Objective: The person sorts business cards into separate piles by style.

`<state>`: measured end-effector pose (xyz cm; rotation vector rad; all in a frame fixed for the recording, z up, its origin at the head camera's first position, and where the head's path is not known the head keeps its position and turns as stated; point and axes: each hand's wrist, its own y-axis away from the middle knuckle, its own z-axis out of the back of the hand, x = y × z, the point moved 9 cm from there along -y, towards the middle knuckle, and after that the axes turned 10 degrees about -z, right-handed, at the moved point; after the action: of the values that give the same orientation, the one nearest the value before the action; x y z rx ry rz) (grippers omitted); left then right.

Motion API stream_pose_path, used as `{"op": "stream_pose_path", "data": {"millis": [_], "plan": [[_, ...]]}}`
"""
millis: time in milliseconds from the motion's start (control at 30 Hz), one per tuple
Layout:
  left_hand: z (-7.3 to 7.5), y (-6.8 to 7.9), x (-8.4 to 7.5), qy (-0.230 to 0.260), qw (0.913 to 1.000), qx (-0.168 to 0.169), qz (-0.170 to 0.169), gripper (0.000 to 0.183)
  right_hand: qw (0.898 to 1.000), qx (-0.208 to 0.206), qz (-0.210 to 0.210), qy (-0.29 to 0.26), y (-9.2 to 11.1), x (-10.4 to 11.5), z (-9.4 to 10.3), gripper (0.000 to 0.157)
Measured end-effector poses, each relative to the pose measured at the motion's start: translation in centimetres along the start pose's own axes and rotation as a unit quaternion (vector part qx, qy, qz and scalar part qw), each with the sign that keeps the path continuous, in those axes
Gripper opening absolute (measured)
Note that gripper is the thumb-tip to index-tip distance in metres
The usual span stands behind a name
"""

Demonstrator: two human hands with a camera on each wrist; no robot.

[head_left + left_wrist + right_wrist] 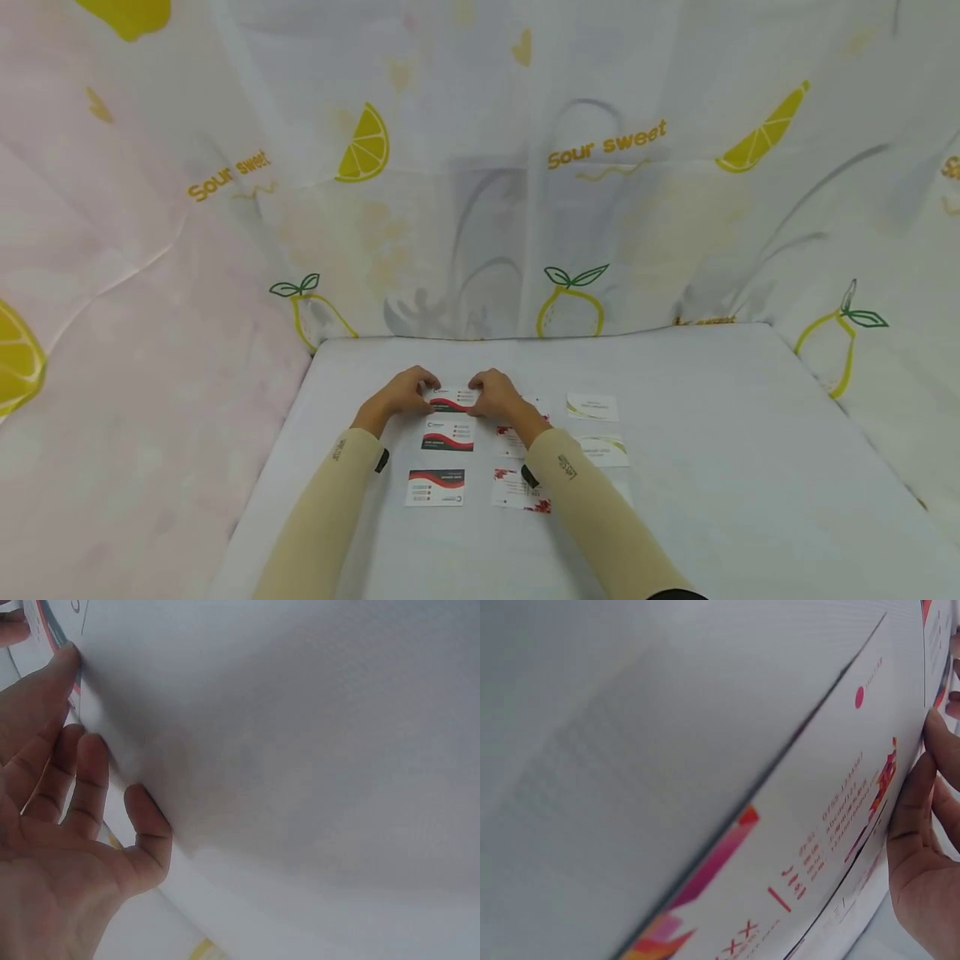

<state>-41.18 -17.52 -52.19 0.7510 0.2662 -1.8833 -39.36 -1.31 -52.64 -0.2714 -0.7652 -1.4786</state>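
Observation:
At the top of the left column lies a white business card (452, 400) with a red and black wave. My left hand (405, 392) holds its left edge, with thumb and forefinger at the corners. On the opposite edge, the thumb and fingers of my right hand (497, 396) hold it the same way. In the left wrist view, the left thumb (64, 667) lies against the card's edge while the other fingers curve loosely. Just below are a matching card (447, 435) and, lower, another (435, 488) turned the other way up.
A middle column of cards with red splashes (522, 490) lies partly under my right forearm. To its right are white cards with green-yellow curves (592, 407), the lowest partly covered by the sleeve. The white table (720, 467) meets a lemon-print cloth (465, 233) at its back edge.

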Motion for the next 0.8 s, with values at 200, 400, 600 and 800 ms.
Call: {"op": "stream_pose_path", "data": {"millis": [200, 400, 600, 800], "plan": [[-0.19, -0.16, -0.35, 0.003, 0.9999, 0.001, -0.011, 0.042, 1.0, -0.005, -0.005, -0.023, -0.01, -0.33, 0.12, 0.047], [-0.25, -0.19, -0.37, 0.0, 1.0, 0.006, -0.008, 0.041, 1.0, -0.004, -0.003, -0.025, 0.13, -0.37, 0.09, 0.047], [-0.1, -0.11, -0.18, -0.006, 0.9999, 0.005, -0.014, 0.041, 1.0, -0.009, 0.01, -0.017, 0.21, 0.04, 0.04, 0.046], [-0.08, -0.12, 0.09, -0.008, 0.9999, 0.007, -0.012, 0.041, 1.0, -0.005, 0.002, -0.017, 0.13, 0.13, -0.19, 0.046]]}}
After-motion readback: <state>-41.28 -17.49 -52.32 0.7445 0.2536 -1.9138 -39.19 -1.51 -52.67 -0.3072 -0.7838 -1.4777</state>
